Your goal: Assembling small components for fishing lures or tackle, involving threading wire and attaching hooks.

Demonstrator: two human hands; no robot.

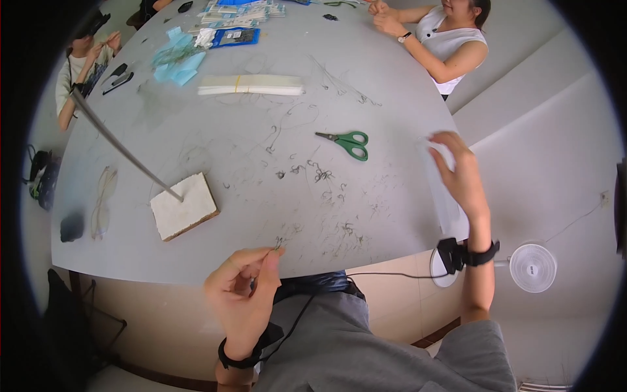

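Pinching a thin dark wire strand [277, 245] between thumb and forefinger, the left hand [240, 294] hovers at the near edge of the grey round tabletop [215, 137]. Its other fingers curl loosely. The right hand [460, 171] is raised over the tabletop's right rim, fingers spread and holding nothing, just beside a clear plastic sleeve [447, 196] lying at the edge. Green-handled scissors [347, 142] lie near the middle, well apart from both hands. A white foam block with a brown underside [183, 206] sits to the left with a long grey rod [124, 147] stuck in it. Short wire scraps [320, 173] litter the surface between.
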